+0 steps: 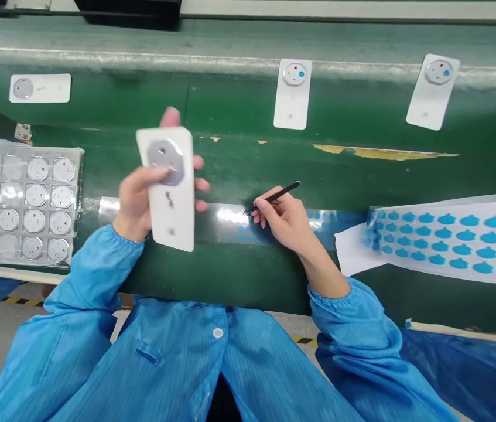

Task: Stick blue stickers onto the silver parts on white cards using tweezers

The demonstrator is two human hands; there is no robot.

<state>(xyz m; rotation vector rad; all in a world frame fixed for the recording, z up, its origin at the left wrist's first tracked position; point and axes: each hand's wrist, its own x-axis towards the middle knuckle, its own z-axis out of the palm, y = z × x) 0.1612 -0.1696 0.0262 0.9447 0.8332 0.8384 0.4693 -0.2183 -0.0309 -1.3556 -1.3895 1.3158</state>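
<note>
My left hand [136, 199] holds a white rectangular device [169, 190] upright above the green belt; a grey octagonal disc sits near its top. My right hand [285, 220] grips black tweezers [274, 197], whose tip touches a clear film strip [225, 217] carrying small blue stickers. Both arms wear blue sleeves.
A clear tray [23, 202] of several round grey discs lies at the left. A white sheet of blue stickers [441, 240] lies at the right. Three more white devices [40, 88] [292, 94] [433, 91] rest further back on the green conveyor belt [362, 117].
</note>
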